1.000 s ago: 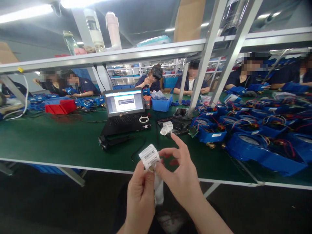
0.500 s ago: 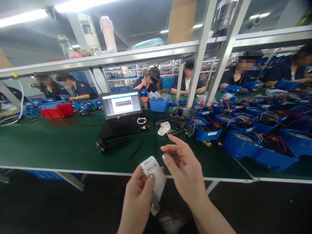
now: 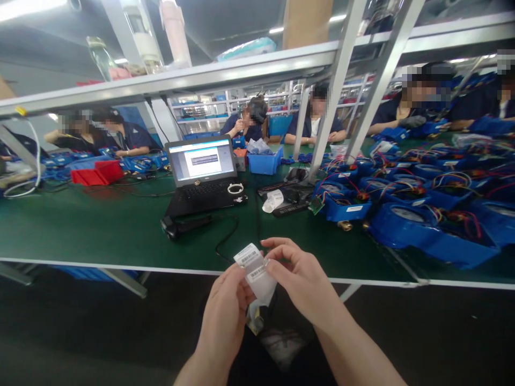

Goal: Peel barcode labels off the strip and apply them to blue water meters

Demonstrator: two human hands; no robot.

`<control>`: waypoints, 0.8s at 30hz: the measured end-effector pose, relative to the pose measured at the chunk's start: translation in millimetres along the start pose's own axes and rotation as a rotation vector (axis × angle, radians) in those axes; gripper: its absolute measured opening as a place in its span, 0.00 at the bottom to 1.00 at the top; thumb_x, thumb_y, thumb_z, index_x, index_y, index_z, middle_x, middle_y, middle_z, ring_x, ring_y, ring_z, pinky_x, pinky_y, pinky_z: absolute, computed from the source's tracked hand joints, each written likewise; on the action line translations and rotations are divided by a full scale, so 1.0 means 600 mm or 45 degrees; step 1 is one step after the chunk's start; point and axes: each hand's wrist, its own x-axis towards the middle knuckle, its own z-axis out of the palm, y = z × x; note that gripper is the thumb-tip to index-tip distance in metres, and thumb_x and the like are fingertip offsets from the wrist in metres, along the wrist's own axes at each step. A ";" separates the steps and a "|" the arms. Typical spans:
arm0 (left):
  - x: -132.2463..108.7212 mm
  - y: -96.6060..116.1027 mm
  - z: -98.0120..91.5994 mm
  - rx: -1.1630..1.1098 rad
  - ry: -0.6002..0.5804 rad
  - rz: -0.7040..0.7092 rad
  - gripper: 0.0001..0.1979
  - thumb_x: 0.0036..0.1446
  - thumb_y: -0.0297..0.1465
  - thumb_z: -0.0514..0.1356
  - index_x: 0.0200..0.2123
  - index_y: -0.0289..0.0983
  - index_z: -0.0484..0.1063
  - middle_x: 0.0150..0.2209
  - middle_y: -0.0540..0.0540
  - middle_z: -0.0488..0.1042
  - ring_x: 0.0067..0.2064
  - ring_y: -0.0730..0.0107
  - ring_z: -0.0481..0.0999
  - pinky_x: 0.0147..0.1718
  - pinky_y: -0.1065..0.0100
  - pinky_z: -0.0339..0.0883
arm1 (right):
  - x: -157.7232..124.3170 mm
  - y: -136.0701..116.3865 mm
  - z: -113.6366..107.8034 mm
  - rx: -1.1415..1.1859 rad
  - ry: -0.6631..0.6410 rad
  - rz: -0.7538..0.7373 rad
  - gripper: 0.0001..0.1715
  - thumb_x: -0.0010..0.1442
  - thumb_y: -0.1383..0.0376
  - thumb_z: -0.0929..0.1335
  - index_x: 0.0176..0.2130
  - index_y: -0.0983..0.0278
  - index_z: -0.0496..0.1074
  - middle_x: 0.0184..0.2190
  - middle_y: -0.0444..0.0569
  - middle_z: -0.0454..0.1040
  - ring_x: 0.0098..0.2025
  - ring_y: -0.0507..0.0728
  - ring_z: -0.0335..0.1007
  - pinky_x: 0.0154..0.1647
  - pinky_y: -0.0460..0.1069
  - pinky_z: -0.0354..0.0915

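Note:
A strip of white barcode labels (image 3: 254, 261) is held just in front of the bench edge, its lower part hanging down. My left hand (image 3: 227, 300) is closed on the strip's left side. On the other side, my right hand (image 3: 300, 276) pinches the strip's right edge between thumb and fingers. Below the strip is a small dark and yellowish object (image 3: 257, 320), too blurred to name. A crumpled piece of white label paper (image 3: 273, 201) lies on the bench beyond my right hand.
On the green bench (image 3: 100, 230) stand an open laptop (image 3: 205, 177), a black handheld scanner (image 3: 183, 225) with its cable, and a blue bin (image 3: 264, 162). Blue housings with loose wires (image 3: 426, 230) crowd the right side. Red bins (image 3: 96, 172) sit left. Several co-workers sit opposite, below an overhead shelf (image 3: 201, 75).
My right hand, raised and apart from the strip before, has come down and now grips its right edge. The strip has tilted and shows its barcodes spread further apart. The view has shifted slightly.

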 end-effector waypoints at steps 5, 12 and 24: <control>-0.001 -0.002 -0.002 -0.038 -0.038 0.014 0.21 0.47 0.34 0.61 0.45 0.28 0.72 0.36 0.39 0.78 0.40 0.55 0.77 0.36 0.65 0.70 | 0.003 -0.004 0.008 0.048 -0.002 0.039 0.11 0.45 0.58 0.64 0.23 0.64 0.68 0.46 0.52 0.69 0.40 0.58 0.67 0.33 0.50 0.62; 0.002 -0.007 -0.006 -0.011 -0.048 0.031 0.24 0.50 0.35 0.60 0.49 0.29 0.70 0.38 0.38 0.78 0.42 0.55 0.77 0.38 0.64 0.70 | 0.008 -0.003 0.010 0.055 0.012 0.049 0.10 0.45 0.60 0.64 0.23 0.64 0.68 0.46 0.52 0.69 0.38 0.57 0.67 0.31 0.48 0.63; 0.002 -0.012 -0.008 0.022 -0.036 0.037 0.22 0.45 0.33 0.67 0.45 0.32 0.74 0.35 0.42 0.78 0.29 0.69 0.75 0.24 0.75 0.66 | 0.014 0.010 0.016 0.006 0.097 -0.067 0.09 0.48 0.61 0.63 0.25 0.64 0.68 0.45 0.52 0.69 0.38 0.57 0.69 0.30 0.49 0.64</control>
